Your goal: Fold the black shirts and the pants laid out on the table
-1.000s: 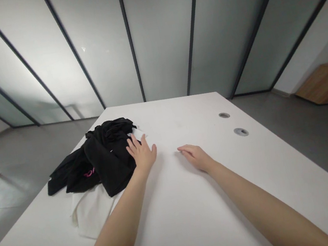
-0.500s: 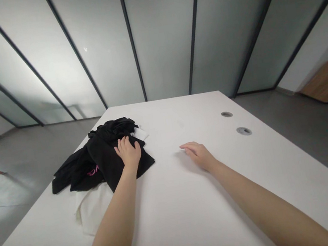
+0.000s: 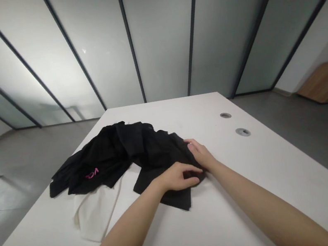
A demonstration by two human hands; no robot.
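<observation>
A black garment stretches from a heap of dark clothes out to the middle of the white table. Its near part lies in loose folds, with one flap pointing at the front edge. My left hand rests over this near part, fingers curled with the thumb below, closed on the cloth. Just beyond and to its right, my right hand has its thumb and fingers at the garment's right edge, closed on it. Part of the fingers of both hands is hidden in the fabric.
On the left of the table, more black clothing with a pink print lies heaped over a white cloth. Two round cable grommets sit at the right. Frosted glass panels stand behind the table.
My left hand has moved right and nearer, and the black garment has been drawn from the heap toward my right hand. The right hand, earlier on bare table, is now at its edge.
</observation>
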